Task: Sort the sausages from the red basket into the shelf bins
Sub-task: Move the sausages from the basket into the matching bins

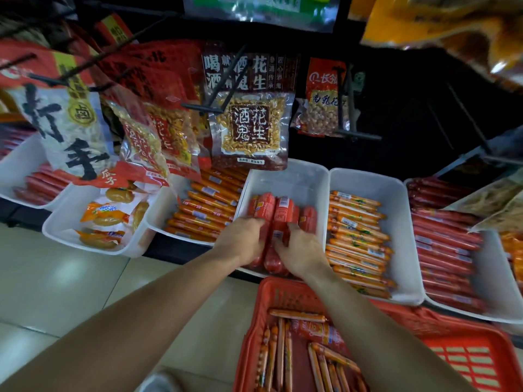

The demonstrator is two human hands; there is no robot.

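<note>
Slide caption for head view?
Left hand and right hand grip thick red sausages in a white plastic bin beyond the red plastic basket.

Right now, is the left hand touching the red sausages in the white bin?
Touching. The head view shows the left hand with fingers curled over the red sausages in the white bin; the right hand holds them too.

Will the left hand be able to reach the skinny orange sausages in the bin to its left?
Probably yes. The left hand, gripping fat red sausages, is right beside that bin, and its near orange sausages lie uncovered. Hanging snack bags only overhang the far end.
</note>
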